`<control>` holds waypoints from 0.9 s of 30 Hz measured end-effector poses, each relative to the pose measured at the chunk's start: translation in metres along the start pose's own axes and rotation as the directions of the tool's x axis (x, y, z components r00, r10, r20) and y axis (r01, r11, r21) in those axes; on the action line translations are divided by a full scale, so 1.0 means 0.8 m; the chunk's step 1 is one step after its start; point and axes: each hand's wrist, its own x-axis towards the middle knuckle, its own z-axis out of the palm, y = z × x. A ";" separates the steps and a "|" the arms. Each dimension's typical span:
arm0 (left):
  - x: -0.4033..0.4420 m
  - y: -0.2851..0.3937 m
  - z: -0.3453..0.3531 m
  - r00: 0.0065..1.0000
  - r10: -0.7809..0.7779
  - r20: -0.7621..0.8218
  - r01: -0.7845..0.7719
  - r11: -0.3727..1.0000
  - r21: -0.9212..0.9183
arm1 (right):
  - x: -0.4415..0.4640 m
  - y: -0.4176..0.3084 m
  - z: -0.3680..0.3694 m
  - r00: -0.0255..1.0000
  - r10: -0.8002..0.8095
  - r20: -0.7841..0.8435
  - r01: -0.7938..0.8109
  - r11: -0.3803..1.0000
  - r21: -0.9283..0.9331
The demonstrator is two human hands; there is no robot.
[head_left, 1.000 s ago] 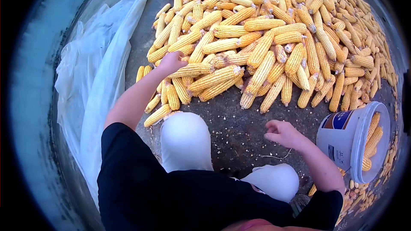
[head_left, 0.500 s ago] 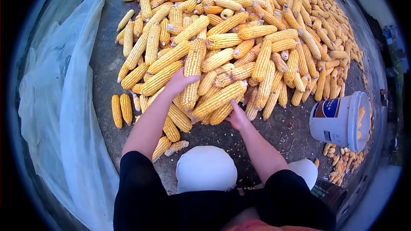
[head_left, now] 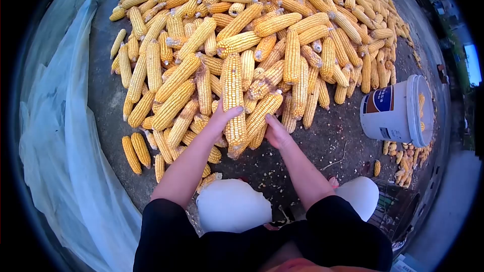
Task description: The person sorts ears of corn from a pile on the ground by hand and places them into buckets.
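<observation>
My left hand (head_left: 225, 119) is closed round a long yellow corn cob (head_left: 233, 88), which stands nearly upright in the view, its thumb across the front. Just to its right, my right hand (head_left: 277, 132) grips a second corn cob (head_left: 265, 108) that leans up to the right, with the thumb near its upper end. The lower ends of both cobs come together between my hands. Behind them rises a large pile of husked corn cobs (head_left: 287, 25). My right hand's fingers are partly hidden behind its cob.
A white bucket (head_left: 385, 131) lies tipped on its side at the right, some cobs inside. Small cob pieces (head_left: 406, 161) are scattered below it. Plastic sheeting (head_left: 75, 121) covers the left ground. Two loose cobs (head_left: 136, 152) lie near the pile's left edge. My white-clad knees (head_left: 232, 204) are in front.
My left hand has drawn its cob down and right, off the pile, beside the other cob. My right hand keeps its grip on its cob. The whole view has shifted slightly.
</observation>
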 end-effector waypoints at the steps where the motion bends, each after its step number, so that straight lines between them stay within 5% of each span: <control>1: 0.000 0.001 0.000 0.998 -0.066 0.014 0.067 0.992 -0.105 | -0.010 0.000 0.012 0.999 -0.015 0.040 0.013 0.999 0.038; 5: -0.025 -0.018 -0.006 0.995 -0.086 0.054 0.094 0.983 -0.157 | -0.021 0.003 0.028 0.995 -0.061 0.083 0.057 0.997 0.053; 8: -0.058 -0.027 -0.017 0.995 -0.083 0.049 0.093 0.962 -0.258 | -0.033 -0.009 0.045 0.977 0.053 0.206 -0.038 0.997 -0.074; 11: -0.101 0.000 0.010 0.991 0.012 0.135 0.008 0.988 -0.154 | -0.047 -0.015 0.069 0.958 0.088 0.274 -0.020 0.970 -0.242; 15: -0.134 0.025 0.022 0.997 0.073 0.003 -0.073 0.995 -0.065 | -0.066 -0.037 0.104 0.916 0.121 0.383 -0.071 0.987 -0.143; 21: -0.149 0.141 0.107 0.967 0.252 0.016 -0.251 0.950 0.183 | -0.084 -0.153 0.142 0.776 -0.263 0.573 0.307 0.952 0.022; 27: -0.115 0.264 0.329 0.771 0.509 0.383 -0.631 0.695 0.345 | -0.184 -0.397 0.109 0.454 -0.696 0.556 0.763 0.626 0.161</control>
